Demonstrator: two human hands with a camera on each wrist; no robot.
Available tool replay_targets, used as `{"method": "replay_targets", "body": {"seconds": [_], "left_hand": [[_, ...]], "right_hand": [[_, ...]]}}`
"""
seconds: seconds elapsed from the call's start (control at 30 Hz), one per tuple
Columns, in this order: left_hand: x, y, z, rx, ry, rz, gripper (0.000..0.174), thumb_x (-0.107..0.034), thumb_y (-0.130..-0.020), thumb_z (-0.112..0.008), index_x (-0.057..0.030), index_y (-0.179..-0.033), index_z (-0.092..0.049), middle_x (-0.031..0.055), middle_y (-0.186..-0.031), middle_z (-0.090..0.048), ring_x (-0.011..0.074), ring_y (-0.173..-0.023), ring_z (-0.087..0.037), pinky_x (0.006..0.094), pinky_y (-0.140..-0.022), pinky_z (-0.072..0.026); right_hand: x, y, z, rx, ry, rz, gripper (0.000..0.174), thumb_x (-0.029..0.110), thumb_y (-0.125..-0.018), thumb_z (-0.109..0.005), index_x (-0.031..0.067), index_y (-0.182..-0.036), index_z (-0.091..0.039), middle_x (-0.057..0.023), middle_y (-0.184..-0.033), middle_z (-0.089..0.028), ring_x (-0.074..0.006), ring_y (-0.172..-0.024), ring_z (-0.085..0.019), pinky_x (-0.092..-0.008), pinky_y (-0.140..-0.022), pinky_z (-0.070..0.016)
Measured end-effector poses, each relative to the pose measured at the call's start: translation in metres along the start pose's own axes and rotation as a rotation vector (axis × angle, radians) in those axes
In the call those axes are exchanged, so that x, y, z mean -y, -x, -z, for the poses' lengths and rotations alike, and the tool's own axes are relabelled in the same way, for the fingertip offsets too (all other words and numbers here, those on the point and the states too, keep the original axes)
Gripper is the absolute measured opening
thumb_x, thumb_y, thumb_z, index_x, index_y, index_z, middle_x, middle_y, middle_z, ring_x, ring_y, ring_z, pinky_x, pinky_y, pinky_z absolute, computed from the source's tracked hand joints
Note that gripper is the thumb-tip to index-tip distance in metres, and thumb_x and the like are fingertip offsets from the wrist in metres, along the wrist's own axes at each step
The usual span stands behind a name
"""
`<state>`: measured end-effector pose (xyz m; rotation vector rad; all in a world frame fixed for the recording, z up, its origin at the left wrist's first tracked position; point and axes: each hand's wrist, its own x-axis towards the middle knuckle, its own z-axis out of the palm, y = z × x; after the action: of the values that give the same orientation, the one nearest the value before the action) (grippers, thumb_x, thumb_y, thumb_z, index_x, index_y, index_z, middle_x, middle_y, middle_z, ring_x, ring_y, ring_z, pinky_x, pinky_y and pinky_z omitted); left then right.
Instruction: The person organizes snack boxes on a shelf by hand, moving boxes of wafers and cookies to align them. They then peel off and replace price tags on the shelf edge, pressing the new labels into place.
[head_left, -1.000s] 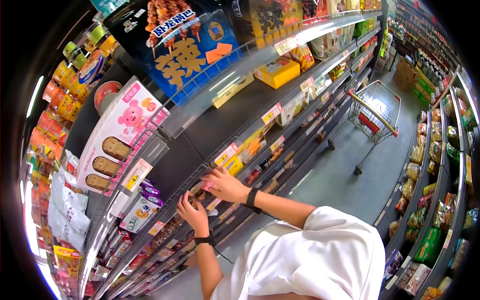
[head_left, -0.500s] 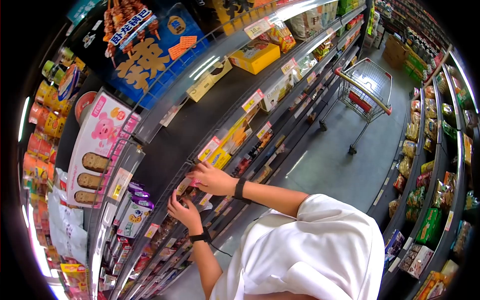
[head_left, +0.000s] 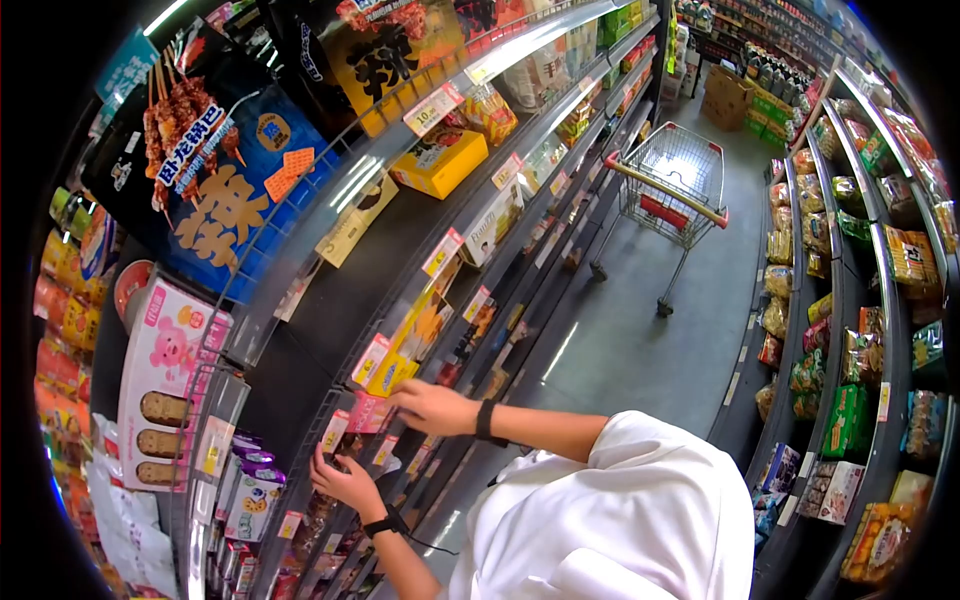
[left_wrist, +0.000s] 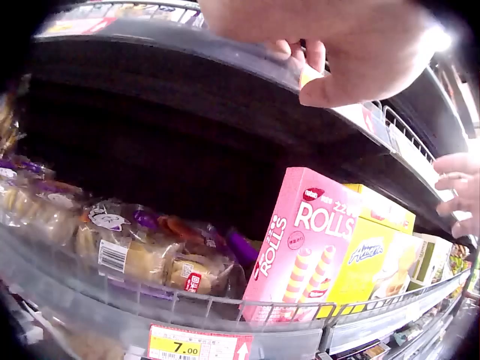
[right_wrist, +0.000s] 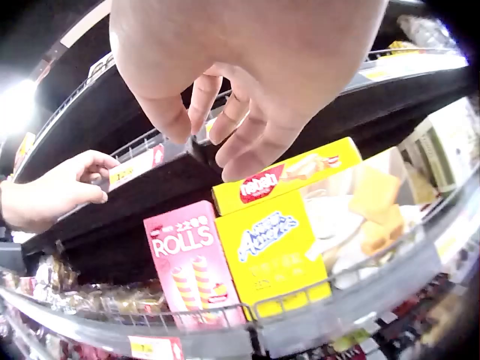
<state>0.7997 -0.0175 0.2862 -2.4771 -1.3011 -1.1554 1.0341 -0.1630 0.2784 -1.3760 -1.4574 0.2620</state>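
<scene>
A pink box of wafer rolls [right_wrist: 191, 262] stands upright on the shelf behind a wire rail. Beside it is a yellow biscuit box [right_wrist: 274, 247]. My right hand [right_wrist: 247, 82] hovers just above the yellow box in the right wrist view, fingers loosely bent with nothing between them. To the left, my left hand [right_wrist: 67, 191] is raised by the price label on the shelf edge above. Its fingers are loosely bent too and hold nothing, and in the left wrist view it is above the pink box. Packs of wrapped pastries [left_wrist: 142, 247] lie left of the boxes.
A shopping cart [head_left: 665, 185] stands in the aisle, with stocked shelves [head_left: 845, 330] opposite. Large snack packs [head_left: 210, 190] and a bear-printed pink box [head_left: 165, 390] fill upper shelves near me. A wire rail [left_wrist: 300, 309] runs along the shelf front.
My right hand has come off the pink box, which now shows more fully on the shelf. The hands are farther apart, and the head view has shifted, with the cart farther left.
</scene>
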Motion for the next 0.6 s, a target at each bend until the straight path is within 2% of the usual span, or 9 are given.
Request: {"method": "replay_targets", "body": {"seconds": [0.17, 0.23, 0.33, 0.37, 0.6], "left_hand": [[-0.001, 0.004, -0.008, -0.078, -0.075, -0.027, 0.042, -0.009, -0.094, -0.063, -0.0096, -0.136, -0.061, 0.0165, -0.136, -0.057, 0.0376, -0.123, -0.054, 0.0513, -0.102, -0.042], [0.004, 0.002, -0.011, -0.1, -0.042, -0.076, 0.042, -0.008, -0.094, -0.063, -0.0093, -0.136, -0.061, 0.0162, -0.135, -0.058, 0.0369, -0.124, -0.054, 0.0512, -0.102, -0.0426], [0.004, 0.002, -0.012, -0.094, -0.015, -0.044, 0.039, -0.007, -0.096, -0.062, -0.009, -0.135, -0.061, 0.0155, -0.134, -0.058, 0.0358, -0.125, -0.054, 0.0506, -0.102, -0.0431], [0.006, 0.002, -0.014, -0.11, 0.006, -0.069, 0.039, -0.008, -0.097, -0.062, -0.0095, -0.136, -0.062, 0.0155, -0.135, -0.058, 0.0358, -0.125, -0.054, 0.0506, -0.101, -0.0435], [0.013, 0.0, -0.005, -0.056, 0.057, -0.135, 0.044, -0.011, -0.097, -0.064, -0.0125, -0.141, -0.059, 0.0137, -0.137, -0.058, 0.0347, -0.128, -0.054, 0.05, -0.103, -0.0439]], "right_hand": [[-0.015, 0.061, 0.031, -0.018, 0.069, -0.241, 0.031, 0.014, -0.099, -0.062, 0.0082, -0.129, -0.062, -0.0157, -0.122, -0.06, -0.0375, -0.109, -0.064, -0.0445, -0.091, -0.0551], [-0.007, 0.086, 0.044, -0.021, 0.096, -0.331, 0.029, 0.015, -0.1, -0.062, 0.008, -0.128, -0.063, -0.0149, -0.119, -0.061, -0.0374, -0.105, -0.065, -0.0446, -0.089, -0.0555], [0.015, 0.126, 0.059, 0.018, 0.124, -0.474, 0.029, 0.016, -0.101, -0.061, 0.0084, -0.129, -0.063, -0.0144, -0.118, -0.061, -0.0367, -0.103, -0.066, -0.0442, -0.088, -0.0555], [0.015, 0.141, 0.058, -0.023, 0.223, -0.41, 0.028, 0.016, -0.101, -0.061, 0.0096, -0.129, -0.063, -0.0143, -0.116, -0.061, -0.0366, -0.102, -0.066, -0.0439, -0.087, -0.0557], [0.058, 0.205, 0.077, 0.027, 0.323, -0.618, 0.028, 0.015, -0.1, -0.061, 0.0107, -0.128, -0.064, -0.0133, -0.119, -0.062, -0.0351, -0.104, -0.066, -0.0447, -0.089, -0.0557]]}}
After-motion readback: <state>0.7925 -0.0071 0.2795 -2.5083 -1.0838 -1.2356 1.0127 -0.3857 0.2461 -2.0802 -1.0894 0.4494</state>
